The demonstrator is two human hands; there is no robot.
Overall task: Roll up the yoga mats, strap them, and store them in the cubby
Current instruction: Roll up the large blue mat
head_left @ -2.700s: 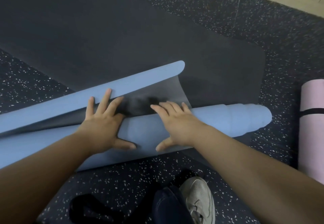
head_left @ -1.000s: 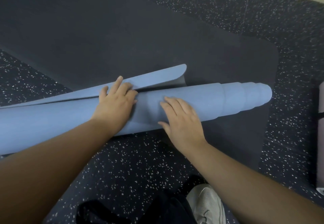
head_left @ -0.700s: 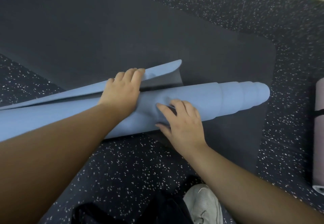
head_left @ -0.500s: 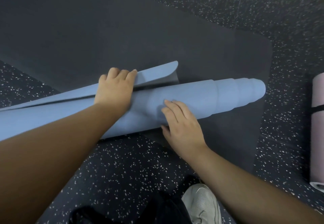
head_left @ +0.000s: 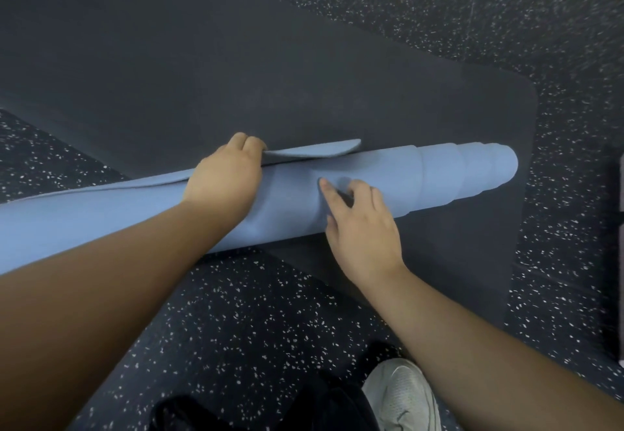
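Count of items in view: one blue yoga mat (head_left: 388, 187), one dark mat (head_left: 236, 76), two hands, one shoe (head_left: 403, 397). A pale strip at the right frame edge (head_left: 622, 187) was possibly a third, rolled mat; too little of it showed to confirm.

The blue yoga mat lay almost fully rolled, running from the left frame edge to the right across the near end of the dark mat, which was spread flat on the speckled floor (head_left: 236, 322). The roll's right end was telescoped in stepped layers. One loose flap (head_left: 317, 151) remained unrolled on the roll's far side.

The left hand (head_left: 224, 177) rested on top of the roll, fingers curled over the far side at the root of the flap and gripping the mat there. The right hand (head_left: 363, 224) lay against the near side of the roll, fingertips bent and digging into the blue surface, which dimpled under them; it pressed on the roll without enclosing it.

The shoe was white and sat at the bottom edge, next to dark fabric (head_left: 270, 410).

No brand, label or legible writing was visible on any item.
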